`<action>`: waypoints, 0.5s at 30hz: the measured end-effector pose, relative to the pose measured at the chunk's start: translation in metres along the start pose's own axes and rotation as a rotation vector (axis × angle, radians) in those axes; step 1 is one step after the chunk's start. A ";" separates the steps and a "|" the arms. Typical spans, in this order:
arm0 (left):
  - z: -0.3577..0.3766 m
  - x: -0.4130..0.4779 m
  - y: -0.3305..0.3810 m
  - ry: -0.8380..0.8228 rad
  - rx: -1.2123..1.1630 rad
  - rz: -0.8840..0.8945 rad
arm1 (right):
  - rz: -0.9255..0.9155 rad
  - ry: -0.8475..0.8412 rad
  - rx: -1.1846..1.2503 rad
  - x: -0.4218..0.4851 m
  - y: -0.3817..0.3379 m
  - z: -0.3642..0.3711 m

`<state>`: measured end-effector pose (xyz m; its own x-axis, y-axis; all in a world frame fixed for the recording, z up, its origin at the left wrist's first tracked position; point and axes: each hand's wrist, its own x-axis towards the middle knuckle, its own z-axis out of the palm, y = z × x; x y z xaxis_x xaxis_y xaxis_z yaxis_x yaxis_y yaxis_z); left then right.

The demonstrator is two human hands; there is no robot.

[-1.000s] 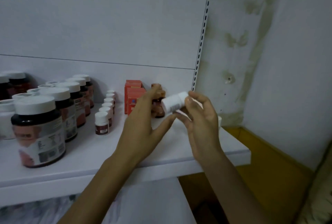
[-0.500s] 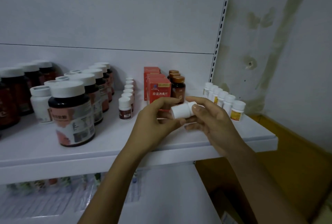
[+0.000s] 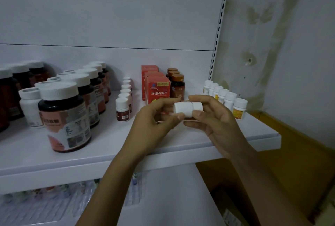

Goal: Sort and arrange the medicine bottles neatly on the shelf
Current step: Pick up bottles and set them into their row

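White and lying on its side, the small plastic medicine bottle (image 3: 183, 109) was pinched between both hands above the front of the white metal shelf (image 3: 126, 155), the left hand (image 3: 154, 122) curled on one end, the right hand (image 3: 215, 122) on the other. Just behind them stood red cardboard cartons (image 3: 157, 89) and amber bottles with gold caps (image 3: 178, 86). A row of small white yellow-labelled bottles (image 3: 224, 97) ran at the right; a row of small brown-labelled bottles (image 3: 124, 102) and large dark jars with white lids (image 3: 63, 115) stood at the left
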<state>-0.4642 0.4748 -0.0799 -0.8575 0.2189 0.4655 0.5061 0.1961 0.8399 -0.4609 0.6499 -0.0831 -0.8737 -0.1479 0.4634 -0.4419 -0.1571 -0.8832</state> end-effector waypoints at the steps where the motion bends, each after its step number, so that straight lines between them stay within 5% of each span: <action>1: 0.000 0.000 0.000 0.005 0.009 0.006 | -0.003 -0.003 -0.005 0.000 0.000 0.000; 15: 0.001 -0.002 0.005 -0.018 -0.127 -0.016 | -0.099 -0.031 -0.060 -0.003 0.002 -0.002</action>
<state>-0.4596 0.4761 -0.0770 -0.8628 0.2345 0.4479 0.4758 0.0770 0.8762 -0.4596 0.6515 -0.0861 -0.8188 -0.1643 0.5501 -0.5382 -0.1139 -0.8351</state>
